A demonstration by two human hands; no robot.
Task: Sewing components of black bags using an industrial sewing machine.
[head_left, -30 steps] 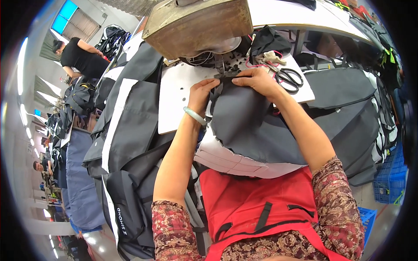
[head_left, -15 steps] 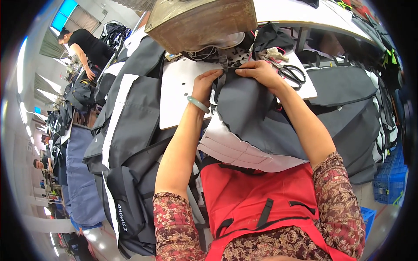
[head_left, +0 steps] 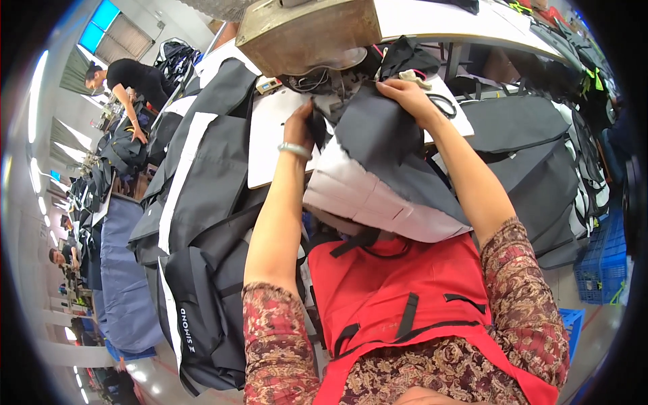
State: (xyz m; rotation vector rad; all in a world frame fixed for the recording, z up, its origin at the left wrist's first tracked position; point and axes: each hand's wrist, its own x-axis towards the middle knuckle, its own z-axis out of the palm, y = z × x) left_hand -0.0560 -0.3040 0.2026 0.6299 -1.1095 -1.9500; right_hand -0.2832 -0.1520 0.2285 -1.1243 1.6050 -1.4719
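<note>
Both hands were up near the top centre of the frame, working a dark grey fabric panel (head_left: 388, 145) with a white lining layer (head_left: 364, 196) hanging under it. The left hand (head_left: 299, 125), bracelet on the wrist, had its fingers closed on the panel's left edge. The right hand (head_left: 403, 94) had its fingers curled over and pinching the top edge, right below the sewing machine (head_left: 307, 30).

Not much room to move: the machine's base sat just above the hands, and the white table (head_left: 270, 135) showed only a small bare patch left of the left wrist. Stacks of black and white bags (head_left: 202, 202) crowded the whole left side, more dark fabric piled to the right. The panel's lower edge draped toward the red apron (head_left: 398, 283).

The needle area was hidden behind fabric and wires. Scissors (head_left: 445, 104) beside the right wrist were half covered by the arm. Couldn't make out the left fingertips; they were tucked into the fold.
</note>
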